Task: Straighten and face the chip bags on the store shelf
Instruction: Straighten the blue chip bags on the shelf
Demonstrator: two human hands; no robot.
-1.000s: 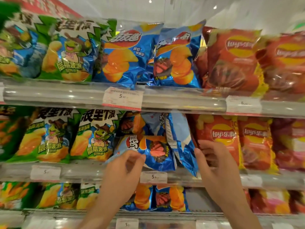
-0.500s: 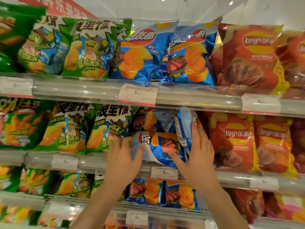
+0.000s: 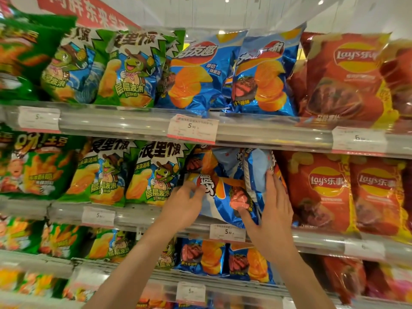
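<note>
Head view is showing both hands at centre frame on the middle shelf [image 3: 142, 216]. The left hand [image 3: 182, 202] is pinching the left edge of a tipped blue bag [image 3: 225, 197], fingers curled on the foil. The right hand [image 3: 273, 202] is pressing flat, fingers straight, against a second blue bag [image 3: 256, 172] standing edge-on, thumb touching the tipped one. The tipped bag is lying between the hands, its long axis running sideways, logo turned on its side; I judge it is needing rotation upright. Green bags [image 3: 156, 175] are standing left, red bags [image 3: 321, 192] right, price tags [image 3: 227, 232] lining the rail.
</note>
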